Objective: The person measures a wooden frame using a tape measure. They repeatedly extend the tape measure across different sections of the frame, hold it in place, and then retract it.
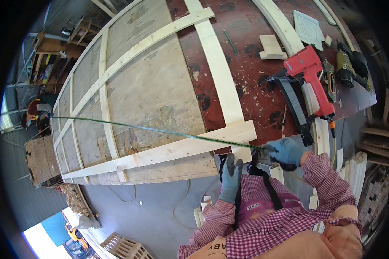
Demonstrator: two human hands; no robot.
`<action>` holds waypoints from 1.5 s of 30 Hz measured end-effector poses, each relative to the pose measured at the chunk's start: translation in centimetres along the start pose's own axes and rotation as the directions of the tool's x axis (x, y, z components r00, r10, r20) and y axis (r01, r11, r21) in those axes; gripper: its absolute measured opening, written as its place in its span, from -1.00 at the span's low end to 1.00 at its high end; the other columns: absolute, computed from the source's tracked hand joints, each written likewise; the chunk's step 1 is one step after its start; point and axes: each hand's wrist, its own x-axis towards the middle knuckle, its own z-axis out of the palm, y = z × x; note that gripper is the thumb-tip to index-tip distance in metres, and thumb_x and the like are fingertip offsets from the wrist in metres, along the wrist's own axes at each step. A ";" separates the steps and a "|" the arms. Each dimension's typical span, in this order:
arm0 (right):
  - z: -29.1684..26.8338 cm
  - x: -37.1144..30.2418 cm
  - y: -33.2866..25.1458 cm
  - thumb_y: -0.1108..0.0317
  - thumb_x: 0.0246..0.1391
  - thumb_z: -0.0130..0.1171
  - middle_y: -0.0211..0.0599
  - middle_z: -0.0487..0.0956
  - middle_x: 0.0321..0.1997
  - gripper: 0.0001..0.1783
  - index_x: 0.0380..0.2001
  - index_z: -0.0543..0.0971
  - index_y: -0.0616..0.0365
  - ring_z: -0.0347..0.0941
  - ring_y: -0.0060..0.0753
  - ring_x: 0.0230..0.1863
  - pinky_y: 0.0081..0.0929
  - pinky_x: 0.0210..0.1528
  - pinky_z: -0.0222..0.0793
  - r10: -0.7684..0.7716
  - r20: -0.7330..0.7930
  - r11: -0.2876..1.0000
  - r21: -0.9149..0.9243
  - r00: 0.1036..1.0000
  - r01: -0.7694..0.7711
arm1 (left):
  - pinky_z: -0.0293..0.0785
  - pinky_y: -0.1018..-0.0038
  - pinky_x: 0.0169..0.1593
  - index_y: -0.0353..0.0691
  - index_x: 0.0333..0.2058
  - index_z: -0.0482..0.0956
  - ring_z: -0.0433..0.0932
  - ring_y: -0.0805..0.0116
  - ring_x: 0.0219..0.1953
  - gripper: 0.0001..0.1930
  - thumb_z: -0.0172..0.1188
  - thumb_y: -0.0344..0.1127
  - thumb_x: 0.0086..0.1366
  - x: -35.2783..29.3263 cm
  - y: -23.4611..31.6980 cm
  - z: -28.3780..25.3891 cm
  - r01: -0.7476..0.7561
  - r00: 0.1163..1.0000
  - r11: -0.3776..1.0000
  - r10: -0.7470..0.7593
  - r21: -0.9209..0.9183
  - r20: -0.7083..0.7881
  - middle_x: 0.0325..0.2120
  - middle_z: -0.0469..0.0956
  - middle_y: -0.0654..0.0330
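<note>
My right hand (285, 152), in a blue-grey work glove, is closed around the near end of a measuring tape (168, 133). Thin and dark green, the tape stretches diagonally over a large wooden frame (147, 158) to the far left. There a person (39, 110) stands near its other end; their grip is too small to make out. My left hand (231, 178), gloved alike, is raised just below the frame's near corner, with fingers stretched and apart and nothing visible in them. The frame's pale slats lie across a worn board (153, 71).
On the dark red tabletop (250, 103) lie a red nail gun (304, 64) with a hose, a yellow-green power tool (345, 67), a pencil (231, 42), paper (307, 28) and wood blocks (272, 47). A pallet (125, 246) and stacked timber (75, 199) are on the floor.
</note>
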 end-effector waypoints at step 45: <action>-13.0 -2.1 15.2 0.05 -0.12 0.29 0.04 0.47 0.04 -0.09 0.29 0.13 -0.07 0.44 0.08 0.00 -0.14 0.00 0.35 0.546 -0.584 0.826 0.255 0.601 -0.503 | 0.43 0.30 0.08 -0.09 0.25 0.17 0.38 0.29 0.04 -0.37 0.16 -0.06 0.28 2.3 5.2 3.3 0.540 0.798 0.422 -0.530 -0.728 0.285 -0.07 0.39 0.22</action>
